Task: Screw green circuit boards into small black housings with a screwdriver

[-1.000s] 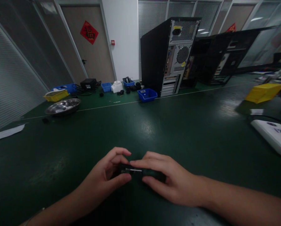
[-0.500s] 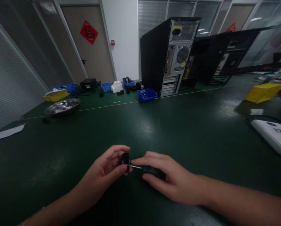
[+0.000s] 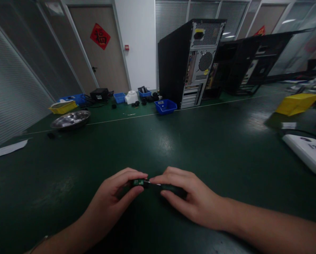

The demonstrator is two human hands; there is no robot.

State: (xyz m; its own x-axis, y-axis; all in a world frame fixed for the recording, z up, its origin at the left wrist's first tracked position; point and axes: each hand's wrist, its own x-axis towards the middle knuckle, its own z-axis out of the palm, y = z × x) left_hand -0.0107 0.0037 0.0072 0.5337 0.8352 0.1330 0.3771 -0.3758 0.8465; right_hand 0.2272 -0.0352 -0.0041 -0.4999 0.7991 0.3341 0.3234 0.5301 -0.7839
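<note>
My left hand (image 3: 112,201) pinches a small dark part (image 3: 138,182) with a green face between thumb and fingertips, low over the green table (image 3: 173,141). My right hand (image 3: 192,203) is wrapped round a dark-handled screwdriver (image 3: 171,189). Its thin metal tip points left and meets the small part. Both hands are close together near the table's front edge. Most of the screwdriver handle is hidden under my fingers.
A black computer tower (image 3: 189,61) stands at the back, with an open black case (image 3: 242,67) to its right. Blue bins (image 3: 165,106), a metal bowl (image 3: 70,120), a yellow bin (image 3: 297,103), a white device (image 3: 307,153) and a paper sheet (image 3: 6,149) lie around.
The small part has turned in my left fingers, from standing upright to lying flat with its green face showing. The screwdriver tip stays against it.
</note>
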